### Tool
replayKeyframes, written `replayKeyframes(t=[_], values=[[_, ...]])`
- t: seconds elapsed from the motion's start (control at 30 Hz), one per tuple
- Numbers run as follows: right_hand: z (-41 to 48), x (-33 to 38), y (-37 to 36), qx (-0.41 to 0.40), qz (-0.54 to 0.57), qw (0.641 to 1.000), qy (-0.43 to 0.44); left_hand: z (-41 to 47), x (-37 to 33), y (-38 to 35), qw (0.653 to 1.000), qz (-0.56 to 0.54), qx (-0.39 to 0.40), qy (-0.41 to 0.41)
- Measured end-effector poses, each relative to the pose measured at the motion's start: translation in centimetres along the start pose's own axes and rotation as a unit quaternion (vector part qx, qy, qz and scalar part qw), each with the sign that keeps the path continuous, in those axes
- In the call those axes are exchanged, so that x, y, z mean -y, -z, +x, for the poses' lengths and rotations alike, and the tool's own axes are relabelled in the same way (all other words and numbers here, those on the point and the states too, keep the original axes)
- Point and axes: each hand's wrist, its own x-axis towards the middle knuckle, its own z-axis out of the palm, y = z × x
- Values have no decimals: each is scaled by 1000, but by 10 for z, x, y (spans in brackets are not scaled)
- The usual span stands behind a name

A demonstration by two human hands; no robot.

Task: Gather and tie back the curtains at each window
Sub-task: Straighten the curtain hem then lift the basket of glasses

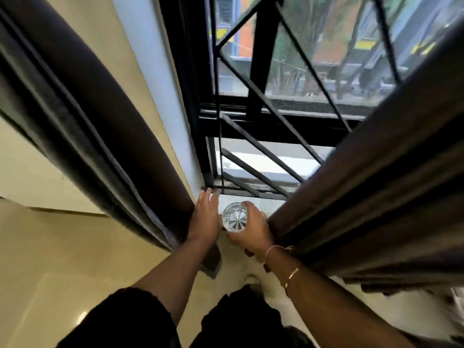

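The floor (50, 285) is glossy beige tile, and a beige wall (37, 172) runs up the left side to a pale window reveal. At the far side stands a black window frame (251, 126) with a grille (263, 96) of slanted black bars; beyond the glass are blurred buildings and trees. A narrow pale sill (268, 204) lies at the foot of the frame.

The left curtain (105, 121) is dark brown, heavy, drawn into thick vertical folds, and hangs left of the opening against the wall. The right curtain (376, 184) is the same dark cloth in deep pleats, and it covers the right part of the window.

Between the two curtains is a gap, wide up at the window and narrow at the sill — both hands are in it. The left hand (204, 217) lies with its fingers straight, stretched toward the frame's corner just beside the left curtain's edge. The right hand (253, 229), with thin bracelets (292, 273) on its wrist, grips a clear glass (234, 217) over the sill — its back touches the right curtain's folds.
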Motion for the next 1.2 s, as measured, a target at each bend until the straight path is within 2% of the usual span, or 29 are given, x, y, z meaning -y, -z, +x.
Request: replayKeyframes(t=[0.13,0.23,0.37,0.53,0.6,0.8,1.0,1.1,1.2], values=[[-53,-5,34,9,10,1000,5,-49,-20,-3,999,-1,41,-6],[-90,-24,60,25,-3,999,-25,-77,-40,-11,998,5,65,-25],[-131,-53,96,-19,22,997,-70,-97,-76,-26,994,-9,101,-44],[-185,-108,156,-124,70,982,-125,-133,-157,-59,965,-6,263,-7],[-212,-133,184,-156,86,975,-129,-151,-194,-83,950,31,309,-29],[-301,-224,278,-210,85,962,-149,-215,-316,-151,943,66,318,-72],[-386,-328,362,-227,81,945,-221,-290,-434,-224,939,2,317,-136],[-418,-372,394,-242,31,934,-261,-320,-482,-250,937,-3,313,-156],[-443,-414,416,-266,44,915,-302,-342,-522,-271,929,-3,324,-180]])
